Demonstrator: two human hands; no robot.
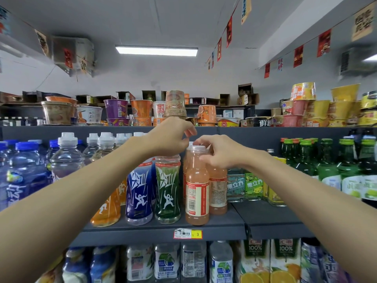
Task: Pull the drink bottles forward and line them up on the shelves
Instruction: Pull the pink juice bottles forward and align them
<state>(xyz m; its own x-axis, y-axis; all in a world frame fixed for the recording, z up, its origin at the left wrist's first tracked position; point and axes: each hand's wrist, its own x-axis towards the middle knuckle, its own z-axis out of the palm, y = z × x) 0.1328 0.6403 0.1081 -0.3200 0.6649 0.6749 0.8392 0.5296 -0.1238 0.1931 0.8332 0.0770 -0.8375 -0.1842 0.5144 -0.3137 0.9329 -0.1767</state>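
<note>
On the middle shelf [204, 222] stand sports-drink bottles with orange [106, 209], blue [139, 193] and green [167, 190] labels. To their right are two pink juice bottles, one in front [197, 193] and one just behind it to the right [218, 190]. My left hand [171, 137] is curled over the top of the green bottle and hides its cap. My right hand [221, 153] is curled over the top of the rear pink bottle, and its fingertips touch the white cap of the front one.
Clear and blue water bottles [67, 158] fill the shelf's left side; green glass bottles [326, 164] and small square bottles [253, 184] stand at the right. Instant-noodle cups [175, 105] line the top shelf. A price tag [187, 233] sits on the shelf edge above water and juice cartons.
</note>
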